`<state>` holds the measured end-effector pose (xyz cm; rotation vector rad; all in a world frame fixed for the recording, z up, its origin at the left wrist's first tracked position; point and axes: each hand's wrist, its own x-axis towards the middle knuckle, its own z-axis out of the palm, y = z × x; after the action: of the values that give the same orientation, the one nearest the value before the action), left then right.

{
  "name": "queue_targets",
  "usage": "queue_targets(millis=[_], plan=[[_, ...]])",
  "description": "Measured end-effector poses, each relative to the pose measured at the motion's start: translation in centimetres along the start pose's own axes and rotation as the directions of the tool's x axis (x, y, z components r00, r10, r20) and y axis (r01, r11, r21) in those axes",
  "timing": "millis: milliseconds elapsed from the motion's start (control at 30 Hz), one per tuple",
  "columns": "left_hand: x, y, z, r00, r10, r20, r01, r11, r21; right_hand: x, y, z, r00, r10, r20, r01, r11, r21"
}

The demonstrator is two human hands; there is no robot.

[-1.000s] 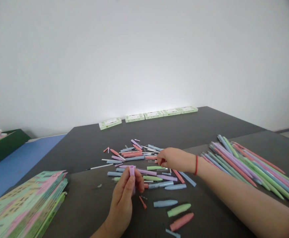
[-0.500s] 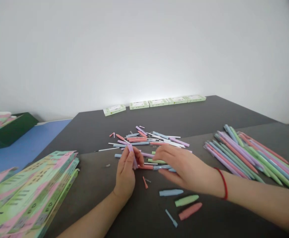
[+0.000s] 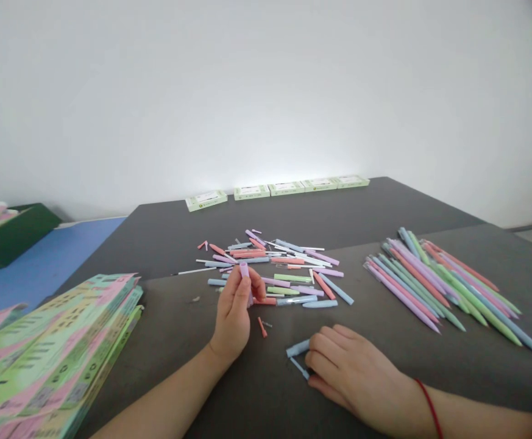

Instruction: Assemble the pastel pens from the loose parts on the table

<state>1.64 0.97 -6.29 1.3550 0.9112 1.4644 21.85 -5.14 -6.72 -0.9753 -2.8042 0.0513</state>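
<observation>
My left hand (image 3: 233,308) holds a purple pen barrel (image 3: 244,270) upright between thumb and fingers, at the near left edge of a heap of loose pen parts. My right hand (image 3: 350,366) is lower on the dark table, palm down over small parts, its fingers curled together. A thin blue piece (image 3: 299,368) lies at its fingertips, and a thicker blue piece (image 3: 297,349) sticks out beside its knuckles. What its fingers grip, if anything, is hidden. Between the hands lies a small red piece (image 3: 262,327).
Colored pens (image 3: 423,277) lie piled on the right. Flat printed packages (image 3: 55,360) are stacked at the left front. Several small boxes (image 3: 251,192) line the table's back edge. A dark green bin (image 3: 19,235) stands on a blue surface at far left.
My right hand has moved down and toward me, from above the loose parts to the small pieces near the front. My left hand still holds the purple barrel.
</observation>
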Motion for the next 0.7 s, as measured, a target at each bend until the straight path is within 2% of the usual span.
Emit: queue_targets(millis=[133, 233, 400, 533, 700], plan=[[-0.9, 0.2, 0.3, 0.989, -0.067, 0.132, 0.052, 0.992, 0.113, 2.1, 1.2, 0.4, 0.999, -0.026, -0.047, 0.024, 0.999, -0.035], [-1.2, -0.1, 0.2, 0.967, -0.141, 0.214, 0.108, 0.981, 0.160, 4.3, 2.9, -0.6, 0.997, -0.066, -0.045, 0.065, 0.998, -0.015], [-1.0, -0.2, 0.2, 0.973, -0.072, 0.219, 0.028, 0.979, 0.200, 10.1, 8.1, -3.1, 0.995, 0.044, -0.087, -0.040, 0.998, 0.057], [-1.3, 0.1, 0.2, 0.956, -0.080, 0.282, -0.001, 0.961, 0.276, 15.4, 11.1, -2.7, 0.994, -0.098, -0.047, 0.102, 0.990, 0.100], [-1.5, 0.3, 0.0, 0.924, -0.115, 0.364, 0.003, 0.956, 0.295, 19.3, 10.0, 0.1, 0.965, -0.262, -0.013, 0.261, 0.953, 0.152]])
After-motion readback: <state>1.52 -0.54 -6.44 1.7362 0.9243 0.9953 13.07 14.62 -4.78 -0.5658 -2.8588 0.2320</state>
